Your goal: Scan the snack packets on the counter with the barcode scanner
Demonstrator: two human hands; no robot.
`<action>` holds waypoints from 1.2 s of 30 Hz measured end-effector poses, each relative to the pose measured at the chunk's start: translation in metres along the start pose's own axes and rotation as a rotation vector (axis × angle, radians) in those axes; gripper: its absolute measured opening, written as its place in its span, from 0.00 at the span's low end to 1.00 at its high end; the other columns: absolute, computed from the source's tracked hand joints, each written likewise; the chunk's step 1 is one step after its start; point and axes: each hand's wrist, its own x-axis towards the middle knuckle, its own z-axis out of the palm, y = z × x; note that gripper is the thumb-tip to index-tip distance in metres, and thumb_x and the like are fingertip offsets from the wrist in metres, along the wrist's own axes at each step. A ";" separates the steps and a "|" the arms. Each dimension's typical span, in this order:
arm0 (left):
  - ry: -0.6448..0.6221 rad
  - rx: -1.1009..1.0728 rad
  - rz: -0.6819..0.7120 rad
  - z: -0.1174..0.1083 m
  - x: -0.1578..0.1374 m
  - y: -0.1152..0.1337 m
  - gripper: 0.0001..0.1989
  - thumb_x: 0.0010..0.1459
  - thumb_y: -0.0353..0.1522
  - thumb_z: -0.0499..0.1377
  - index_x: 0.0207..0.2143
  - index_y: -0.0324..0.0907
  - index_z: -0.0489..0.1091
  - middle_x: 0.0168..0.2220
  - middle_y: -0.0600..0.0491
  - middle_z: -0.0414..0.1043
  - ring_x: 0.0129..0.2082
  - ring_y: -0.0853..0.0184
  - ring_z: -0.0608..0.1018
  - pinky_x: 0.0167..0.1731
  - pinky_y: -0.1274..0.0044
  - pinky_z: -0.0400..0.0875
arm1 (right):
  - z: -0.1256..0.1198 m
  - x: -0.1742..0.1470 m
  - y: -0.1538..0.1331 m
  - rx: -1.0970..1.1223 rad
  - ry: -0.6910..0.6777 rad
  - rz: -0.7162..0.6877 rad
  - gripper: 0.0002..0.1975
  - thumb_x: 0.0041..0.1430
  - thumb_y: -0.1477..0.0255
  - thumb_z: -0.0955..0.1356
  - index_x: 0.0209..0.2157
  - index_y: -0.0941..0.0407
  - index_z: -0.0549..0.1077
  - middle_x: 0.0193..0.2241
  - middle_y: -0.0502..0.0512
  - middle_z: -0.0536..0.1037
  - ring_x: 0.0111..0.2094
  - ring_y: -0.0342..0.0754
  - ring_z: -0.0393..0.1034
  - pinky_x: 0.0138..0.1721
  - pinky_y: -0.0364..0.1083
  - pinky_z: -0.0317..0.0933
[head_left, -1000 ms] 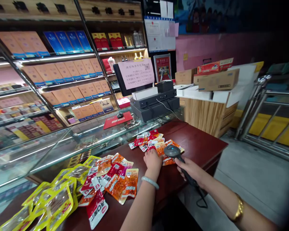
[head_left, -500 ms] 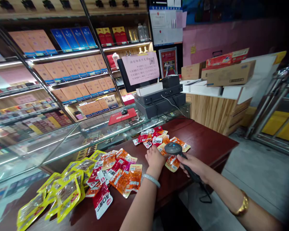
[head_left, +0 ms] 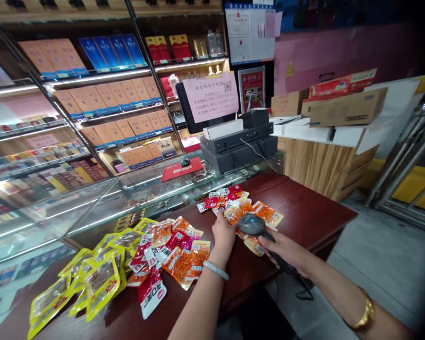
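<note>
My right hand (head_left: 281, 248) is wrapped round the handle of a dark grey barcode scanner (head_left: 252, 224), whose head has a small blue light. My left hand (head_left: 224, 232) is closed at the edge of an orange snack packet (head_left: 234, 213), just left of the scanner head; its fingertips are partly hidden. Beneath the scanner lies another orange packet (head_left: 254, 246). More orange packets (head_left: 268, 213) and red-and-white packets (head_left: 216, 200) lie beyond my hands. To the left is a heap of red and orange packets (head_left: 177, 257), beside yellow-edged clear pouches (head_left: 102, 278).
Behind the dark red table (head_left: 315, 208) runs a glass display counter (head_left: 127, 193) with a cash drawer (head_left: 241, 153), a monitor bearing a pink notice (head_left: 210, 97) and a mouse (head_left: 185, 162). Shelves of boxes (head_left: 127, 92) line the wall. Cartons (head_left: 347, 108) stand at right.
My left hand has drawn back slightly and now has an orange packet raised at its fingers. The scanner has shifted a little left and lower, over the packets.
</note>
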 end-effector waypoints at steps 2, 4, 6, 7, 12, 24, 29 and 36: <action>0.011 0.001 0.020 -0.004 -0.002 -0.004 0.26 0.54 0.34 0.61 0.53 0.41 0.58 0.43 0.46 0.77 0.45 0.59 0.78 0.42 0.74 0.65 | 0.006 0.000 -0.006 0.005 -0.008 -0.029 0.27 0.54 0.47 0.68 0.42 0.54 0.65 0.20 0.41 0.64 0.17 0.37 0.56 0.17 0.39 0.54; 0.020 0.023 0.036 -0.008 -0.005 -0.008 0.26 0.52 0.33 0.63 0.52 0.41 0.59 0.44 0.45 0.77 0.45 0.58 0.78 0.41 0.74 0.65 | 0.011 0.002 -0.010 0.002 -0.013 -0.051 0.26 0.55 0.46 0.68 0.39 0.54 0.65 0.20 0.41 0.64 0.16 0.37 0.56 0.17 0.39 0.54; 0.022 0.030 0.038 -0.013 -0.007 -0.014 0.29 0.50 0.33 0.66 0.53 0.40 0.59 0.44 0.44 0.77 0.45 0.58 0.78 0.41 0.74 0.66 | 0.015 0.004 -0.012 -0.003 -0.024 -0.062 0.26 0.54 0.46 0.68 0.37 0.54 0.64 0.20 0.41 0.63 0.16 0.37 0.55 0.17 0.39 0.53; 0.026 0.018 0.035 -0.016 -0.008 -0.018 0.30 0.49 0.34 0.66 0.53 0.41 0.59 0.43 0.45 0.77 0.44 0.59 0.78 0.41 0.74 0.66 | 0.016 0.004 -0.012 -0.004 -0.032 -0.059 0.26 0.54 0.46 0.68 0.37 0.54 0.64 0.20 0.41 0.63 0.16 0.37 0.56 0.17 0.39 0.54; 0.006 0.002 -0.065 -0.050 -0.014 -0.055 0.36 0.49 0.37 0.67 0.59 0.44 0.57 0.37 0.50 0.78 0.41 0.60 0.79 0.41 0.73 0.66 | 0.016 -0.002 -0.005 -0.001 -0.071 -0.003 0.30 0.54 0.46 0.68 0.47 0.54 0.64 0.19 0.40 0.62 0.17 0.38 0.55 0.18 0.39 0.52; 0.134 0.357 0.079 -0.053 -0.004 -0.046 0.27 0.56 0.50 0.58 0.52 0.42 0.70 0.49 0.44 0.73 0.52 0.54 0.71 0.53 0.67 0.61 | -0.006 -0.009 -0.006 -0.009 0.009 0.077 0.33 0.50 0.44 0.69 0.47 0.54 0.65 0.21 0.42 0.64 0.18 0.39 0.56 0.19 0.39 0.52; -0.013 0.367 -0.016 -0.011 0.026 -0.011 0.28 0.55 0.53 0.57 0.43 0.39 0.74 0.47 0.39 0.74 0.50 0.49 0.73 0.47 0.66 0.65 | -0.001 -0.010 -0.006 -0.029 0.007 0.060 0.35 0.49 0.43 0.69 0.47 0.55 0.64 0.20 0.42 0.63 0.18 0.39 0.55 0.18 0.40 0.53; -0.110 0.194 -0.060 -0.009 0.041 -0.011 0.19 0.53 0.45 0.63 0.41 0.41 0.72 0.41 0.42 0.77 0.43 0.54 0.78 0.41 0.70 0.67 | 0.000 -0.010 0.002 -0.088 0.006 0.080 0.38 0.49 0.41 0.67 0.50 0.55 0.65 0.18 0.40 0.61 0.16 0.38 0.54 0.17 0.39 0.50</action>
